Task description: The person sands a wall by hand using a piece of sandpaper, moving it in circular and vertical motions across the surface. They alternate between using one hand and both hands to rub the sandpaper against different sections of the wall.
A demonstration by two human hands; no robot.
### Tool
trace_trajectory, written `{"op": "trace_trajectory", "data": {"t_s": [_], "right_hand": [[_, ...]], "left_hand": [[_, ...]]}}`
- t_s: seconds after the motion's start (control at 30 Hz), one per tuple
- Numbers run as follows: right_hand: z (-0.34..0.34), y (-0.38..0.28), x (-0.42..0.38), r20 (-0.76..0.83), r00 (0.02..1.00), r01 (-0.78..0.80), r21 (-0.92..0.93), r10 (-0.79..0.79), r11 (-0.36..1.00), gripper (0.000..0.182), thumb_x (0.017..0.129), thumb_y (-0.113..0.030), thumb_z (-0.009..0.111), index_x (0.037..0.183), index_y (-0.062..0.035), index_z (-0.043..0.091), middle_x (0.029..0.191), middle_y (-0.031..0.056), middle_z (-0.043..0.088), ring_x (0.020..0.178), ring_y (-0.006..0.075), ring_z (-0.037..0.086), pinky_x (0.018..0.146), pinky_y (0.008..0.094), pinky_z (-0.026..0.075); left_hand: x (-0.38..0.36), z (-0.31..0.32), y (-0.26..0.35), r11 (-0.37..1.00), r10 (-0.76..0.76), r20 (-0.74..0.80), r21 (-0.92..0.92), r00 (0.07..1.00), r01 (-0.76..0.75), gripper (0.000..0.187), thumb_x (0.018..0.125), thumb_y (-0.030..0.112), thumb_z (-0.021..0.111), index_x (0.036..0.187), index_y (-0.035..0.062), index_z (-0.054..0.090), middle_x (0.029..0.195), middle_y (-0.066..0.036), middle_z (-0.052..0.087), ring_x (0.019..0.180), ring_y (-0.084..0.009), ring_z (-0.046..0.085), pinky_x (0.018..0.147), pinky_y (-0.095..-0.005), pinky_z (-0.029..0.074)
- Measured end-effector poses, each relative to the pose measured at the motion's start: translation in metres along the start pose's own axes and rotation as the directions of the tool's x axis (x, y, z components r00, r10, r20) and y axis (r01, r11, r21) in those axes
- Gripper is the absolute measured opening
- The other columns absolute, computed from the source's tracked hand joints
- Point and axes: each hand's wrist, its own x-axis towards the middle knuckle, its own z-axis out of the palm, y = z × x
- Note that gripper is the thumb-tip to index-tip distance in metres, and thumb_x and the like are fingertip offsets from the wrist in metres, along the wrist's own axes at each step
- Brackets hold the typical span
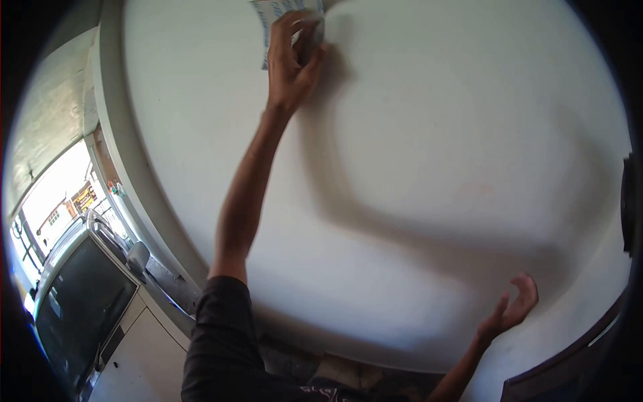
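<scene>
High on the white wall (429,120), my left hand (291,60) reaches up with its fingers curled round a greyish, rounded object (317,33). The object is blurred and partly covered by the fingers, so I cannot tell its kind. Behind this hand, a light sheet with blue print (266,12) lies against the wall, its left side and upper part showing past the fingers. Far lower, on the right, my right hand (517,309) is held up before the wall, fingers bent and apart from the thumb, with nothing in it.
A light-coloured vehicle (140,335) with a dark window and a side mirror (138,256) stands at the left, beyond the wall's edge. A dark object (628,204) juts in at the right edge. A dark brown edge (562,358) lies at lower right.
</scene>
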Motion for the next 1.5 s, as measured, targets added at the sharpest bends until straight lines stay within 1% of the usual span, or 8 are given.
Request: {"op": "trace_trajectory", "data": {"t_s": [0.13,0.23,0.37,0.43,0.6,0.87,1.1,1.5], "right_hand": [[0.07,-0.064,0.067,0.373,0.903,0.199,0.081,-0.215,0.977,0.032,0.089,-0.016,0.062,0.114,0.0033,0.058,0.11,0.0197,0.062,0.098,0.0306,0.06,0.09,0.0432,0.047],[0.134,-0.126,0.121,0.451,0.736,0.506,0.128,-0.505,0.853,0.036,0.084,-0.007,0.061,0.119,0.0012,0.059,0.115,0.0201,0.061,0.107,0.0371,0.059,0.092,0.0447,0.047],[0.223,-0.181,0.188,0.336,0.618,0.71,0.15,-0.711,0.688,0.04,0.083,-0.004,0.063,0.123,-0.0021,0.06,0.125,0.0171,0.056,0.115,0.0361,0.056,0.094,0.0455,0.047],[0.265,-0.195,0.217,0.271,0.653,0.693,0.162,-0.707,0.702,0.041,0.083,-0.004,0.063,0.124,-0.0023,0.06,0.122,0.0168,0.057,0.114,0.0356,0.056,0.094,0.0452,0.047],[0.266,-0.193,0.223,0.678,0.519,0.694,0.022,-0.521,0.72,0.041,0.094,-0.015,0.052,0.134,-0.0048,0.052,0.134,0.0178,0.047,0.123,0.0368,0.046,0.105,0.0449,0.037],[0.184,-0.106,0.199,0.453,0.662,0.721,-0.169,-0.597,0.672,0.045,0.09,-0.016,0.061,0.135,-0.0155,0.058,0.144,0.0135,0.046,0.127,0.0351,0.049,0.106,0.0473,0.039],[0.184,-0.05,0.178,0.411,0.712,0.702,-0.451,-0.57,0.551,0.053,0.098,-0.041,0.046,0.15,-0.0265,0.045,0.159,0.0133,0.031,0.143,0.0466,0.028,0.106,0.0729,0.023],[0.184,-0.036,0.182,0.37,0.693,0.72,-0.395,-0.619,0.57,0.056,0.098,-0.051,0.043,0.149,-0.0282,0.045,0.158,0.0084,0.035,0.145,0.0399,0.029,0.108,0.0724,0.018]], "left_hand": [[0.016,0.008,0.003,0.936,-0.215,-0.218,0.232,0.952,0.265,0.056,0.08,0.016,0.082,0.129,0.0015,0.059,0.147,-0.018,0.04,0.127,-0.034,0.052,0.113,-0.0411,0.041],[0.024,-0.004,0.013,0.494,0.113,-0.034,0.869,0.993,-0.026,0.063,0.082,0.033,0.079,0.136,0.0074,0.058,0.156,-0.015,0.032,0.135,-0.0409,0.042,0.117,-0.0493,0.031],[0.033,-0.013,-0.011,0.732,-0.18,0.186,0.681,0.966,0.006,0.07,0.1,0.053,0.041,0.157,0.0149,0.026,0.166,-0.011,0.012,0.153,-0.0326,0.006,0.122,-0.0537,0.005],[0.018,-0.004,-0.02,0.784,0.119,0.295,0.558,0.948,-0.272,0.061,0.09,0.049,0.065,0.143,0.0203,0.054,0.161,-0.012,0.029,0.149,-0.0381,0.022,0.119,-0.0531,0.022],[-0.088,0.035,0.046,0.784,0.073,0.601,0.459,0.796,-0.419,0.062,0.098,0.058,0.045,0.151,0.0284,0.04,0.161,-0.004,0.031,0.149,-0.0331,0.025,0.119,-0.0536,0.026],[-0.024,0.04,0.026,0.827,-0.053,0.417,0.527,0.907,-0.194,0.07,0.099,0.051,0.043,0.157,0.016,0.027,0.166,-0.01,0.013,0.153,-0.0319,0.007,0.123,-0.0515,0.006],[-0.085,0.041,0.037,0.744,0.025,0.532,0.556,0.846,-0.372,0.059,0.099,0.06,0.039,0.152,0.0332,0.038,0.163,-0.003,0.027,0.15,-0.0299,0.024,0.122,-0.0521,0.019],[-0.071,0.027,0.023,0.873,-0.144,0.297,0.488,0.944,-0.02,0.073,0.1,0.034,0.051,0.156,0.0008,0.019,0.162,-0.023,0.02,0.151,-0.0374,0.016,0.121,-0.0578,0.017]]}}
